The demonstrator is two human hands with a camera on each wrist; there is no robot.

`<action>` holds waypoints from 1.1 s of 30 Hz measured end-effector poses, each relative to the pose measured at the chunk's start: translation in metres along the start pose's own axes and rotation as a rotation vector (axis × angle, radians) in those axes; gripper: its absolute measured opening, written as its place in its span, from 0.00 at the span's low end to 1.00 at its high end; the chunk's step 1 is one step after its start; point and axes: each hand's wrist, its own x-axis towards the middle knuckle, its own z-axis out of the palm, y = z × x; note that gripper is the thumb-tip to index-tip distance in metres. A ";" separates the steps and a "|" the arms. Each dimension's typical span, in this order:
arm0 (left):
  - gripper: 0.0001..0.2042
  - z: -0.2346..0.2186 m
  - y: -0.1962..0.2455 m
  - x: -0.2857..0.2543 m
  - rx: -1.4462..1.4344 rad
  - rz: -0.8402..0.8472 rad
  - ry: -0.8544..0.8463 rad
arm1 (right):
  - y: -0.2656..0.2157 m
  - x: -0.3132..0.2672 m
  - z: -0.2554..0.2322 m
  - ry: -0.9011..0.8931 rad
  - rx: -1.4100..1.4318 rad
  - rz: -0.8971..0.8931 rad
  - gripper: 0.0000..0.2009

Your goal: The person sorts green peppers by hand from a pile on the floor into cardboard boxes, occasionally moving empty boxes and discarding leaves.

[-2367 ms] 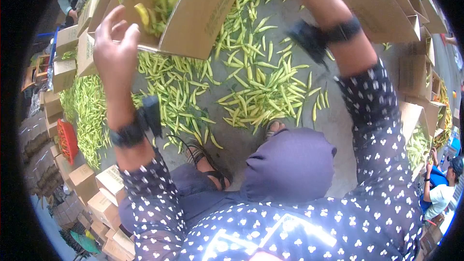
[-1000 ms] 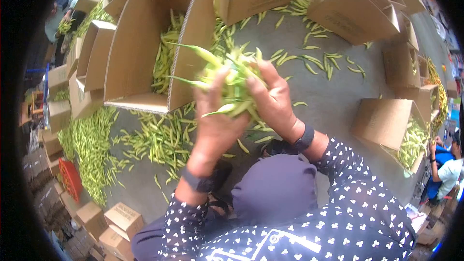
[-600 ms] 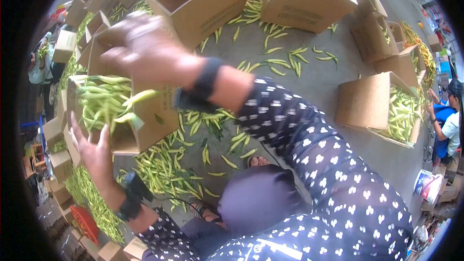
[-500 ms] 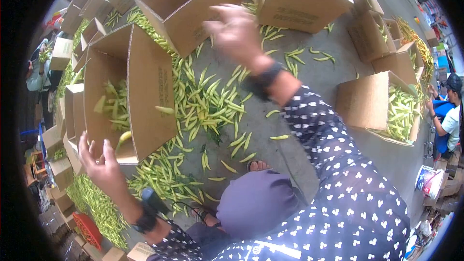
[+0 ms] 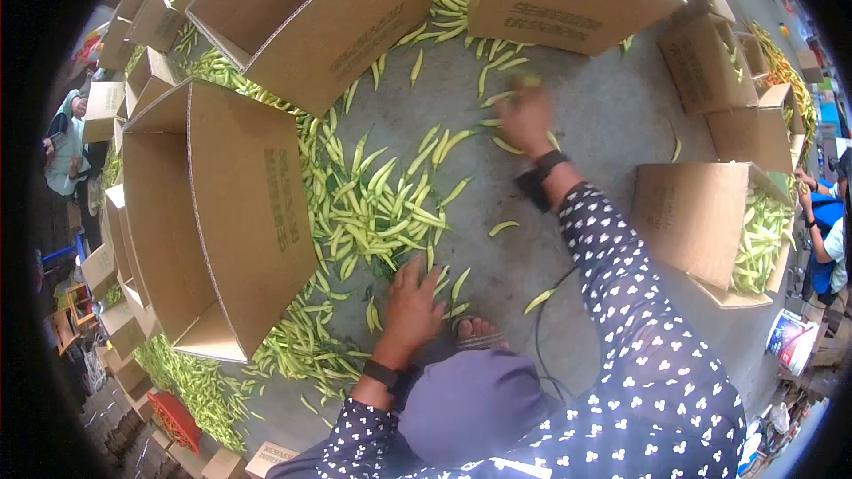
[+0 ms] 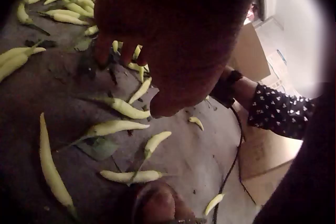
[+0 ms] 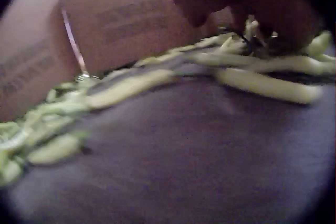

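Note:
Pale green peppers lie in a loose pile on the grey floor. At the pile's near edge is the left hand, its fingers spread and slightly bent; in the left wrist view that hand is dark above scattered peppers, with no pepper seen in its grip. The right hand, blurred, reaches farther out over a few peppers. In the right wrist view its bent fingers point down among peppers; whether they grip any cannot be told. A tall open carton stands left of the pile.
More open cartons stand beyond the pile. At the right, a carton holds peppers. A sandalled foot is beside the left hand, and a cable crosses the floor. Other people are at both sides.
Peppers dropped from the hands into the left carton. The left hand has since moved right, away from that carton to the pile; the right hand has swung right and down to the floor.

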 end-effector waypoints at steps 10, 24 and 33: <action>0.43 -0.009 -0.044 -0.028 0.010 -0.481 0.346 | -0.043 0.064 0.007 -0.086 0.313 0.113 0.27; 0.53 -0.019 -0.087 0.002 -0.161 -0.640 0.440 | -0.231 0.014 0.026 -0.496 0.503 -0.347 0.32; 0.55 -0.009 -0.079 0.008 -0.039 -0.598 0.399 | -0.253 -0.095 -0.057 -0.854 0.388 -0.484 0.27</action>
